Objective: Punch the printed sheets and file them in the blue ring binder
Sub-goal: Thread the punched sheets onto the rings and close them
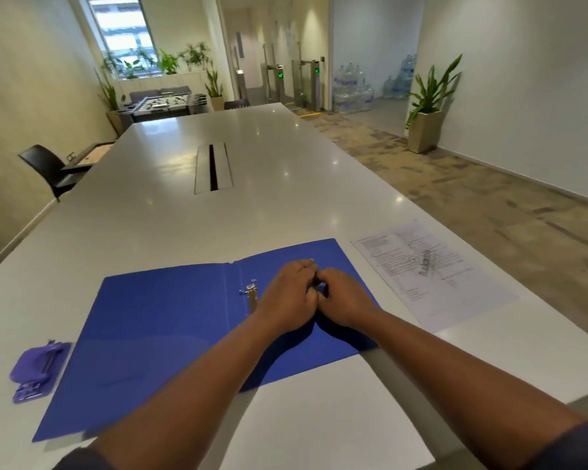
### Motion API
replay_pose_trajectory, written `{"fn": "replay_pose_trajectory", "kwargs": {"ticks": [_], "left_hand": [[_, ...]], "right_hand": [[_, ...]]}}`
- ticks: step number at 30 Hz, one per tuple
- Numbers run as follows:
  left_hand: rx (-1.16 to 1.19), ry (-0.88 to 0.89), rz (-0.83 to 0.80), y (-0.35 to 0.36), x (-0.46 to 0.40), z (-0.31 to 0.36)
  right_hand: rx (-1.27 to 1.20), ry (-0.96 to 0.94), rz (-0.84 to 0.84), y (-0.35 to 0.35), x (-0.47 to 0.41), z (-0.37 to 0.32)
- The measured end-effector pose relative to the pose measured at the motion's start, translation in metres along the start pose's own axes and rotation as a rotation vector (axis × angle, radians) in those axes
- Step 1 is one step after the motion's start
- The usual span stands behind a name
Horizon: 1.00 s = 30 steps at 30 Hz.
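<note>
The blue ring binder (157, 334) lies open and flat on the white table (150, 225). Its metal ring mechanism (251, 293) shows at the spine. My left hand (287, 296) and my right hand (345, 300) rest side by side on the binder's right flap, just right of the mechanism. Their curled fingertips touch each other, and whatever lies between them is hidden. A printed sheet (431, 273) lies on the table to the right of the binder. A plain white sheet (323, 418) lies near me, overlapping the binder's front edge. A purple hole punch (34, 371) sits to the left.
A cable slot (213, 167) is set in the table's middle. The right table edge runs close past the printed sheet, with carpet beyond. A black chair (48, 167) stands at the left side, and a potted plant (428, 106) by the right wall.
</note>
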State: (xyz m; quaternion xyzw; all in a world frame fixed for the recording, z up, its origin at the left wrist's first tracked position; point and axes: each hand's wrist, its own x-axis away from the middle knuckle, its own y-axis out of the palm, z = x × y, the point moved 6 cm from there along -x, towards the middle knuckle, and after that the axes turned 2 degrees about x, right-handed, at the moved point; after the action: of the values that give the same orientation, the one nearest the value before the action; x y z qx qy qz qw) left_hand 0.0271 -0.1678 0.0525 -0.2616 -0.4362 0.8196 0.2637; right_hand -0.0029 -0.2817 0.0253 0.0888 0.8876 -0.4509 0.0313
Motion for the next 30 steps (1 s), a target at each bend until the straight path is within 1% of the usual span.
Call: {"fn": "replay_pose_trajectory", "kwargs": {"ticks": [2,4,7,9,11,13,17,21,27,30], "left_hand": [[0.034,0.014,-0.073,0.016,-0.013,0.023],[0.023,0.046,-0.149,0.037,-0.026,0.042],[-0.04,0.105,-0.265,0.073,-0.047,0.064],[-0.084,0.141,-0.303,0.092,-0.059,0.077],[-0.142,0.174,-0.287,0.105,-0.069,0.089],[-0.223,0.215,-0.232,0.115,-0.077,0.097],[-0.34,0.266,-0.148,0.129,-0.084,0.105],[-0.283,0.23,-0.129,0.133,-0.081,0.106],[-0.241,0.223,-0.059,0.14,-0.077,0.1],[-0.226,0.222,-0.025,0.142,-0.076,0.098]], "right_hand": [[0.082,0.081,0.04,-0.023,0.005,0.024],[0.14,0.2,0.087,-0.045,0.011,0.055],[0.182,0.378,0.197,-0.079,0.022,0.101],[0.203,0.464,0.262,-0.1,0.031,0.127],[0.218,0.545,0.292,-0.115,0.039,0.15],[0.254,0.61,0.298,-0.128,0.046,0.165],[0.302,0.681,0.275,-0.145,0.053,0.186],[0.34,0.726,0.273,-0.153,0.057,0.2],[0.38,0.864,0.137,-0.156,0.059,0.221],[0.351,0.891,0.125,-0.157,0.057,0.225]]}}
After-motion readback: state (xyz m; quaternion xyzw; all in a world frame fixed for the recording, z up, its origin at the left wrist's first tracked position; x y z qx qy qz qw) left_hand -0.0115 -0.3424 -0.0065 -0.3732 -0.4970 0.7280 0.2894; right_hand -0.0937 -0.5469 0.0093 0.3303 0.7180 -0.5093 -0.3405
